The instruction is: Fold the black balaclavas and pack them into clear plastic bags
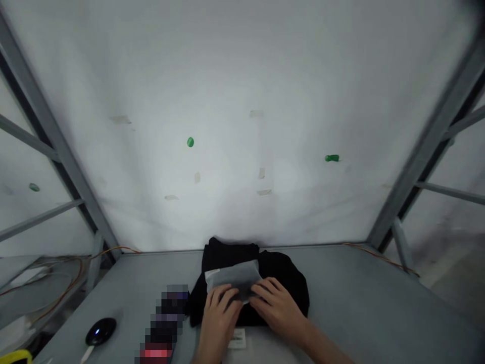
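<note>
A translucent greyish plastic bag (233,274) lies over black cloth (286,275), which is bunched near the back of the table. My left hand (222,316) has its fingers curled on the bag's near left edge. On the near right edge, my right hand (276,306) pinches the bag, its fingertips close to those of the left. Something dark shows through the bag between the hands. Closer to me is a pale sheet or bag (252,349) with a small white label (237,338), partly covered by my left wrist.
A round black device (100,331) with a small light and a white cable sits at the left of the grey table (352,303). Beside it is a pixelated object (163,326). A white wall panel (227,101) rises behind, between metal posts, with orange wires (113,248) at the corners.
</note>
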Available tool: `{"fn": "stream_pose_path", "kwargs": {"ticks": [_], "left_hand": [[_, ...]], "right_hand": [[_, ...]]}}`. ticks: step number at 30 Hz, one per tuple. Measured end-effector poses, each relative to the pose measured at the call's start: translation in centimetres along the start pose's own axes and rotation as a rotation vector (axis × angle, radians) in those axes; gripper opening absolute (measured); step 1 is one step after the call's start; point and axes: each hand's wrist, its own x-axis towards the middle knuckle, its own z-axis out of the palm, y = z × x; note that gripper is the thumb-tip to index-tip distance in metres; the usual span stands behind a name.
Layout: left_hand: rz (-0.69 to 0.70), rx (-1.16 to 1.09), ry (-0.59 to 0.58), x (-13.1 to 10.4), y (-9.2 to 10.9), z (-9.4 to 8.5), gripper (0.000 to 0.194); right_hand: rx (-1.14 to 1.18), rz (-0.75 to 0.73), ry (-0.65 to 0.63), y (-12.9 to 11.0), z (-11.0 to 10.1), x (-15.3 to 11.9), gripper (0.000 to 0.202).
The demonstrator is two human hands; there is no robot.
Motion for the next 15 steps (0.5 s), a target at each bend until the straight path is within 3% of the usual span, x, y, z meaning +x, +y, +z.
{"fn": "stream_pose_path", "kwargs": {"ticks": [2, 6, 11, 15], "left_hand": [[0.007, 0.031, -0.003, -0.1, -0.3, -0.3, 0.015], [-0.031, 0.027, -0.028, -0.1, -0.3, -0.2, 0.015], [0.032, -0.062, -0.038, 0.4, 0.7, 0.1, 0.015], [-0.019, -0.026, -0.086, -0.3, -1.5, -1.5, 0.028]], "right_hand": [[-0.027, 0.004, -0.048, 0.9, -0.2, -0.9, 0.026], [-0.076, 0.164, -0.117, 2.7, -2.3, -2.9, 0.024], [-0.035, 0.192, -0.162, 2.1, -2.2, -1.6, 0.028], [-0.026, 0.278, -0.048, 4.7, -3.5, -1.1, 0.027]]}}
